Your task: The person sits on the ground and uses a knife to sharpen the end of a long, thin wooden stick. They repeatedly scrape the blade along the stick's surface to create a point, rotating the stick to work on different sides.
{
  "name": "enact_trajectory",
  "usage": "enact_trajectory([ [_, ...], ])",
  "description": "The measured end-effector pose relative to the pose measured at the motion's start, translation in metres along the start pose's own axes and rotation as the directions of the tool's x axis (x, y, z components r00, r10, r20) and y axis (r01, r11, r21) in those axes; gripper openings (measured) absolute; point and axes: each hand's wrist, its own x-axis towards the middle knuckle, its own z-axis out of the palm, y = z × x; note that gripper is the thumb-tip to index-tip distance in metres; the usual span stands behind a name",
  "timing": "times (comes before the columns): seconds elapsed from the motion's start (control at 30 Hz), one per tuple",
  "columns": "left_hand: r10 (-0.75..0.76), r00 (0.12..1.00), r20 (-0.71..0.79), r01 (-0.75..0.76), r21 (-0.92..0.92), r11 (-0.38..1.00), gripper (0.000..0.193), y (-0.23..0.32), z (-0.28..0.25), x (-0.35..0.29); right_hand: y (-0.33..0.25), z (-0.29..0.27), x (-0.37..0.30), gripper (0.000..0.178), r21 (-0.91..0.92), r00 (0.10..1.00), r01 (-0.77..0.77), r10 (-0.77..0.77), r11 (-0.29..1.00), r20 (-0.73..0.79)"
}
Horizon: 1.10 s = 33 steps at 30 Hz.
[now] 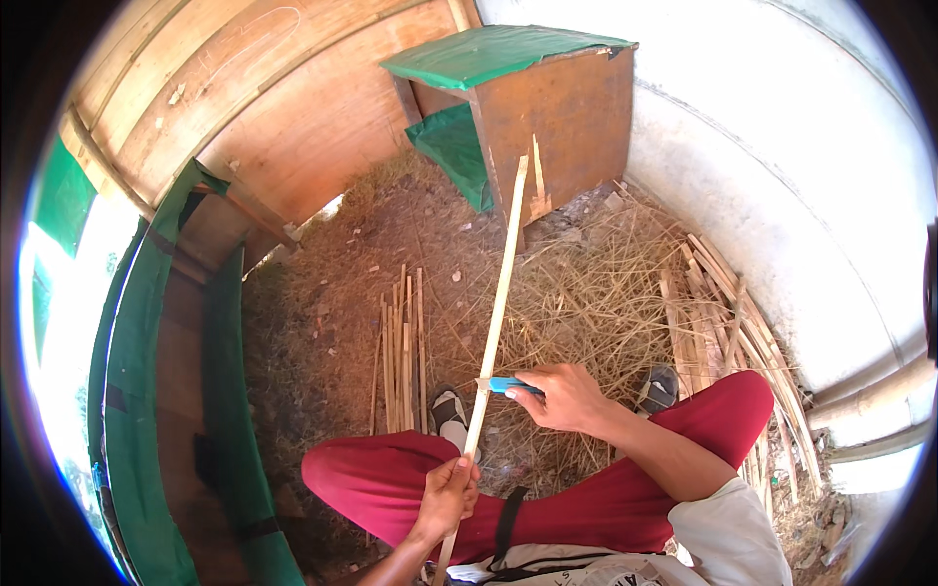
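A long pale strip, which looks like split bamboo (502,285), slants up and away from my lap. My left hand (448,496) is closed around its lower part, near my left thigh. In my right hand (564,397) is a blue-handled utility knife (510,385), gripped with the fingers wrapped round the handle. Its blade meets the strip roughly midway along, just above my left hand. The strip's far end rises in front of the brown cabinet side. Its lower end runs down past my left wrist toward my waist.
Several thin strips (402,352) lie on the ground beyond my left knee. Loose shavings (576,283) cover the ground ahead. More long strips (752,322) lie at right along the white wall (782,146). A green-topped wooden cabinet (567,107) stands ahead; a green-covered bench (147,391) is at left.
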Motion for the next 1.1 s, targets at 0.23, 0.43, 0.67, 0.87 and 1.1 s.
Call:
enact_trajectory([
  [0.23, -0.035, 0.999, 0.026, 0.035, 0.016, 0.999, 0.036, 0.001, 0.0, -0.008, 0.006, -0.001, 0.001, 0.035, -0.092, 0.999, 0.005, 0.0, 0.996, 0.05],
  [0.43, -0.048, 0.998, 0.03, 0.048, 0.02, 0.999, 0.036, 0.003, -0.005, -0.014, 0.014, 0.013, 0.001, 0.034, -0.158, 0.999, 0.048, -0.049, 0.986, -0.007],
  [0.67, -0.109, 0.994, 0.018, 0.109, 0.021, 0.994, 0.035, 0.0, -0.011, -0.023, 0.03, 0.023, 0.009, 0.037, -0.227, 0.974, -0.085, 0.129, 0.97, 0.188],
  [0.87, -0.144, 0.989, 0.024, 0.144, 0.031, 0.989, 0.033, -0.009, -0.017, -0.036, 0.061, 0.026, 0.02, 0.036, -0.227, 0.983, -0.144, 0.165, 0.963, 0.077],
  [1.1, -0.213, 0.977, -0.025, 0.215, 0.134, 0.967, 0.035, -0.009, -0.025, -0.067, 0.092, 0.025, 0.026, 0.037, -0.251, 0.966, -0.247, 0.257, 0.936, 0.007],
])
